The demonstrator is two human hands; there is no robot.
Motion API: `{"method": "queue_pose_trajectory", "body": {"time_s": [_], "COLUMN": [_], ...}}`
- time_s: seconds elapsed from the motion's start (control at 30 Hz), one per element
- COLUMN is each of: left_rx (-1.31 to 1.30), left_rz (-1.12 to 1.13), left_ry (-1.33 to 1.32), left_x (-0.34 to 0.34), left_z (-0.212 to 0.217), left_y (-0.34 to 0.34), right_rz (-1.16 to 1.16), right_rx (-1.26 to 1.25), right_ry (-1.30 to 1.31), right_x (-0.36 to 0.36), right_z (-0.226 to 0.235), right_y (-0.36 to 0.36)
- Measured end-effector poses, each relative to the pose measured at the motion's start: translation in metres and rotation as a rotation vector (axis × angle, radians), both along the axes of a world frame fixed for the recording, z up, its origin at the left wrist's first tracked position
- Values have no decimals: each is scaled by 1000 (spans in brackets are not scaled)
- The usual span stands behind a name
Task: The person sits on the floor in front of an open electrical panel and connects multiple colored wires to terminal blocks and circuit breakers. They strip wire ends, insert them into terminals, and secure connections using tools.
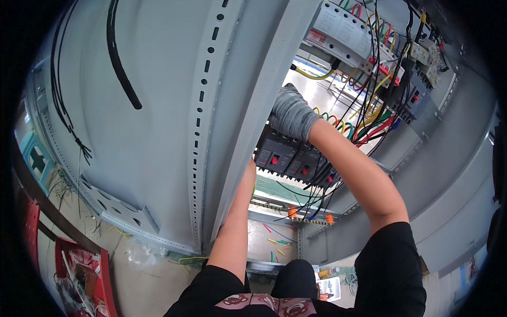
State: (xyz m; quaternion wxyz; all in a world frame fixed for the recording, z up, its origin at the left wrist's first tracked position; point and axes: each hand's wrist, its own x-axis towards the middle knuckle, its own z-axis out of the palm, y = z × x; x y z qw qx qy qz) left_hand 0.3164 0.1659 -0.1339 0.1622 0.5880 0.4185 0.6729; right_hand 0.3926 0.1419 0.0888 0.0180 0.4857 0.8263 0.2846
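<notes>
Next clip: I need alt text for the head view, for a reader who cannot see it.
A person's right hand, in a grey glove, reaches into an open grey electrical cabinet, above a row of black circuit breakers amid coloured wires. The left forearm goes up behind the cabinet's perforated upright, its hand hidden. Wire offcuts lie on the floor below.

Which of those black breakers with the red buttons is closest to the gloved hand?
The leftmost black breaker in the row, directly beneath the grey-gloved right hand. The other breakers sit further right, beneath the forearm and behind hanging wires.
</notes>
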Motion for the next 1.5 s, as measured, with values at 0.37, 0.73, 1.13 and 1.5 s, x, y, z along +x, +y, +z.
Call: {"method": "queue_pose_trajectory", "body": {"time_s": [0.37, 0.73, 1.13, 1.5], "left_rx": [-29, -37, -184, -358], "left_rz": [-89, -162, -350, -382], "left_ry": [-19, -116, -408, -214], "left_x": [-8, -4, -8, -34], "left_z": [16, 27, -35, -87], "left_y": [-12, -24, -49, -73], "right_rz": [93, -111, 909, 866], "right_rx": [198, 353, -517, -125], "right_ry": [123, 213, 1284, 1866], "right_x": [4, -24, -90, -115], "right_z": [-15, -43, -90, -64], "right_y": [-18, -27, -249, -320]}}
